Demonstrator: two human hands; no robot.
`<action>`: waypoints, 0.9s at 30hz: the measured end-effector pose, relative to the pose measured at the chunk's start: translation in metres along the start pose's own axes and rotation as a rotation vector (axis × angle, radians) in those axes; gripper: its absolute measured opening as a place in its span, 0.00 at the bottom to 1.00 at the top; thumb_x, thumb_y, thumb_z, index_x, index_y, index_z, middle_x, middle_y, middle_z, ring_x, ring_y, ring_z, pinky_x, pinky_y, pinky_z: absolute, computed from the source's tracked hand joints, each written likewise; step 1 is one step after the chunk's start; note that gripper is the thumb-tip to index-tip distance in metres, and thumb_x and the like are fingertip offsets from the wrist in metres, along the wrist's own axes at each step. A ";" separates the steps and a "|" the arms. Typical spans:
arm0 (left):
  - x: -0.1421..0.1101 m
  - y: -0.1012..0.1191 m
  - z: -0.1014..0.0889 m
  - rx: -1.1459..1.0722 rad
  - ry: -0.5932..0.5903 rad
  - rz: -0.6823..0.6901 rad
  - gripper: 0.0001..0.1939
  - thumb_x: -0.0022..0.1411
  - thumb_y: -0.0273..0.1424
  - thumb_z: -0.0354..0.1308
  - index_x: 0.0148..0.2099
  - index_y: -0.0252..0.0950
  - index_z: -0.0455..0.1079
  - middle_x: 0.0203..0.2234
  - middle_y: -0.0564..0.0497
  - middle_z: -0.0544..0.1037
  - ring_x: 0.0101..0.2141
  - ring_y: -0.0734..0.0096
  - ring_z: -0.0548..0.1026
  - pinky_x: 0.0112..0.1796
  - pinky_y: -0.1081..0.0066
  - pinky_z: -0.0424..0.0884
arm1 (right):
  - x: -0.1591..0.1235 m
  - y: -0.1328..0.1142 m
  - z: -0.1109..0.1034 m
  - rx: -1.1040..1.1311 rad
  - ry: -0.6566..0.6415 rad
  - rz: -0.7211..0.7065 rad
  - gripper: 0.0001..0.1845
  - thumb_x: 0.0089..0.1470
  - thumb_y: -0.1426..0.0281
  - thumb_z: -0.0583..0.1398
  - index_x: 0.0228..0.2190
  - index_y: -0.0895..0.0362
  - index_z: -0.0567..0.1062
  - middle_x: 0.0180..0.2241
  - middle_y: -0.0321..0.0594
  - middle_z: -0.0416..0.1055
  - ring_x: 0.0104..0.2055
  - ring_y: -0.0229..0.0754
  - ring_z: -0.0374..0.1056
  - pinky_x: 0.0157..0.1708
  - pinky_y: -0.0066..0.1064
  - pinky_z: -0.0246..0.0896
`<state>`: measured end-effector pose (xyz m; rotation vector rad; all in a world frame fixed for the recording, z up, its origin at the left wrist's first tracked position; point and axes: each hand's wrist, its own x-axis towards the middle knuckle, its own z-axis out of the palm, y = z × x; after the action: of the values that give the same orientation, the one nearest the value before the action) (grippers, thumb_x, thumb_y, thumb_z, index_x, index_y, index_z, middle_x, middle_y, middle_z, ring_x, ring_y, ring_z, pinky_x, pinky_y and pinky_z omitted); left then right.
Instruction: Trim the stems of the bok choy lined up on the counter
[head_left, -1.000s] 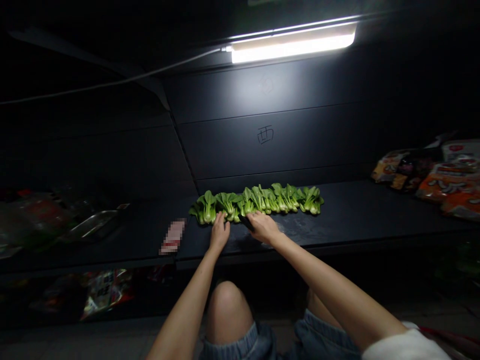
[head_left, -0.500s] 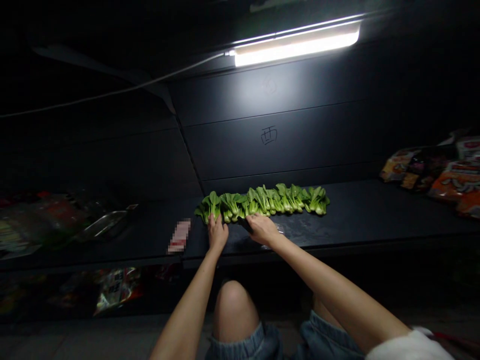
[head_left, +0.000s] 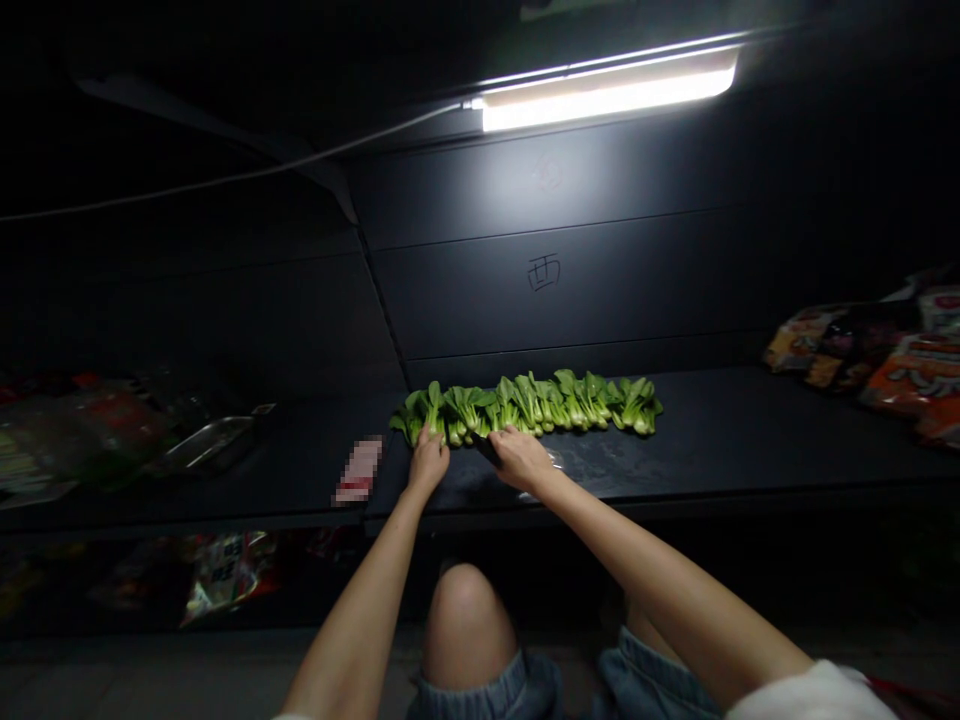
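A tight row of bok choy [head_left: 525, 405] lies across the dark shelf top [head_left: 705, 430], leaves pointing away from me and pale stems toward me. My left hand [head_left: 429, 462] grips the stems near the row's left end. My right hand [head_left: 521, 460] is closed around a small black knife [head_left: 486, 449], whose tip points toward the leaves at the row's near side. Part of the knife is hidden in that hand.
A metal tray [head_left: 210, 445] and clear plastic-wrapped goods [head_left: 75, 435] sit left of a pixelated red-and-white label [head_left: 358, 470]. Colourful snack bags [head_left: 877, 360] are piled at right. A strip light [head_left: 607, 100] lights the panelled back wall [head_left: 544, 272]. More packages [head_left: 225, 575] lie below the shelf.
The whole scene has drifted slightly right in view as my head turned. My left hand has shifted a little toward the row's left end; the knife stays in my right hand.
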<state>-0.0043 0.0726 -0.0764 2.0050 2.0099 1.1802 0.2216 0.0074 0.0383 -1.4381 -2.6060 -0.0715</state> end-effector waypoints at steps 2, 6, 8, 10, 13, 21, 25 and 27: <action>0.001 0.001 -0.001 0.010 -0.025 0.066 0.17 0.56 0.26 0.51 0.47 0.35 0.72 0.61 0.40 0.62 0.62 0.51 0.58 0.60 0.53 0.58 | 0.000 0.001 0.001 0.003 -0.009 0.012 0.14 0.56 0.71 0.54 0.44 0.58 0.70 0.43 0.50 0.73 0.50 0.47 0.66 0.43 0.30 0.60; 0.005 0.009 -0.002 0.009 -0.108 0.172 0.19 0.57 0.26 0.50 0.51 0.33 0.70 0.59 0.39 0.64 0.62 0.54 0.57 0.60 0.53 0.57 | 0.001 0.003 0.003 0.015 -0.004 0.030 0.15 0.55 0.71 0.55 0.45 0.58 0.69 0.44 0.49 0.73 0.50 0.47 0.65 0.44 0.30 0.59; 0.007 0.014 -0.001 -0.017 -0.124 0.199 0.22 0.58 0.26 0.49 0.55 0.32 0.66 0.59 0.39 0.64 0.62 0.56 0.58 0.61 0.54 0.56 | 0.002 0.004 0.004 0.015 0.001 0.029 0.14 0.55 0.72 0.55 0.45 0.58 0.69 0.43 0.49 0.73 0.50 0.47 0.66 0.43 0.30 0.60; 0.008 0.017 0.001 -0.046 -0.104 0.202 0.25 0.58 0.26 0.49 0.59 0.31 0.62 0.60 0.39 0.62 0.62 0.58 0.59 0.61 0.56 0.56 | 0.003 0.005 0.006 0.007 0.011 0.023 0.14 0.55 0.72 0.55 0.44 0.58 0.69 0.43 0.49 0.74 0.49 0.47 0.67 0.42 0.30 0.60; 0.008 0.019 0.003 -0.062 -0.060 0.168 0.28 0.58 0.25 0.48 0.61 0.29 0.58 0.61 0.36 0.59 0.62 0.58 0.58 0.61 0.57 0.56 | 0.002 0.007 0.008 -0.008 0.026 0.016 0.13 0.54 0.73 0.54 0.43 0.59 0.70 0.40 0.49 0.74 0.48 0.47 0.67 0.40 0.30 0.60; 0.009 0.015 0.004 -0.071 0.001 0.134 0.27 0.58 0.27 0.49 0.61 0.32 0.59 0.60 0.38 0.62 0.62 0.57 0.58 0.61 0.54 0.55 | -0.002 0.017 0.010 0.017 0.006 0.063 0.13 0.55 0.73 0.54 0.43 0.59 0.70 0.40 0.49 0.74 0.47 0.47 0.67 0.41 0.31 0.60; 0.010 0.015 0.005 -0.069 0.000 0.114 0.27 0.57 0.27 0.49 0.60 0.31 0.60 0.60 0.38 0.62 0.61 0.56 0.59 0.61 0.54 0.55 | -0.005 0.022 0.009 0.016 0.007 0.089 0.13 0.54 0.74 0.54 0.42 0.58 0.70 0.39 0.49 0.74 0.47 0.47 0.67 0.40 0.30 0.60; 0.010 0.015 0.006 -0.070 0.005 0.102 0.27 0.57 0.27 0.50 0.59 0.33 0.61 0.60 0.39 0.63 0.61 0.56 0.59 0.61 0.53 0.56 | -0.007 0.025 0.008 0.017 0.000 0.102 0.14 0.53 0.74 0.54 0.43 0.58 0.70 0.39 0.48 0.74 0.48 0.47 0.66 0.40 0.31 0.60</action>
<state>0.0099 0.0818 -0.0675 2.0951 1.8604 1.2572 0.2457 0.0158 0.0281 -1.5622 -2.5216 -0.0363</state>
